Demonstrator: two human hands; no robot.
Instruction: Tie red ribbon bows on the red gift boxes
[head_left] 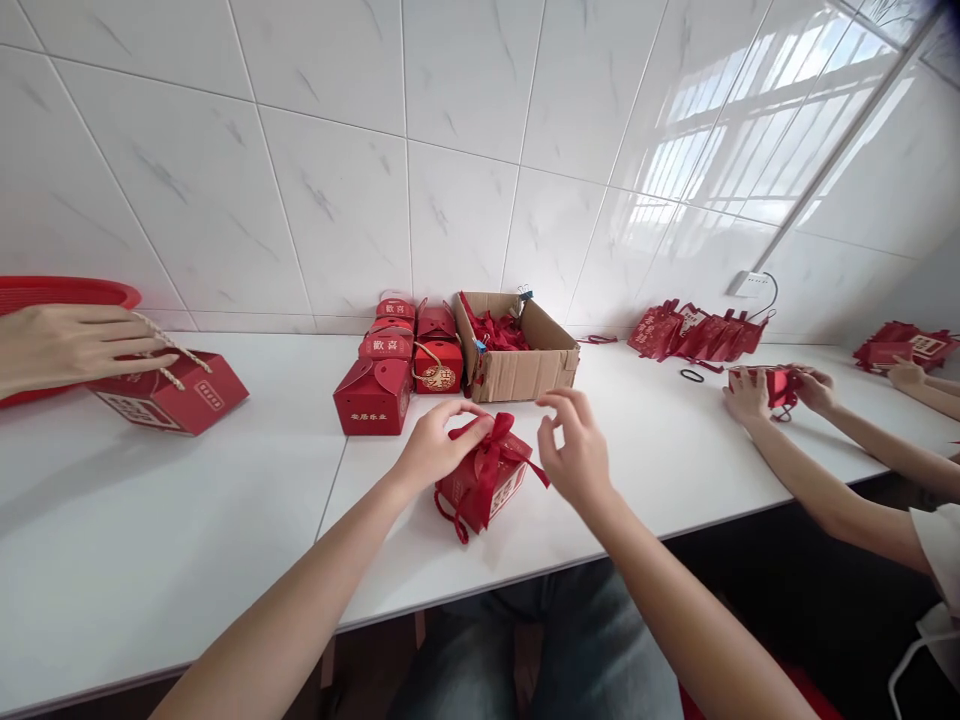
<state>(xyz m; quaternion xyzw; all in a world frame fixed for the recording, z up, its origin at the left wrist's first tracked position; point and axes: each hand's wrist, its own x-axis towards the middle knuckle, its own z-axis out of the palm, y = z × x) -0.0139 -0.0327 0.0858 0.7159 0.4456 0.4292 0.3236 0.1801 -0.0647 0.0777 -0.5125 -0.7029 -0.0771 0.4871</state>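
Note:
A small red gift box (514, 485) stands on the white table in front of me, with a red ribbon bow (493, 450) on its top and a red cord hanging at its left side. My left hand (439, 445) reaches over the box from the left, thumb and fingers pinching the left part of the bow. Just right of the box, my right hand (577, 450) is raised with curved fingers apart and nothing visible in them. One ribbon tail points toward it.
Behind are red boxes (373, 398) and a cardboard box (523, 373) of red ribbons. At left, another person's hand (82, 345) touches a corded red box (191, 395) beside a red basket (67, 290). Co-workers' hands (750, 395) and red pieces (694, 335) are at right.

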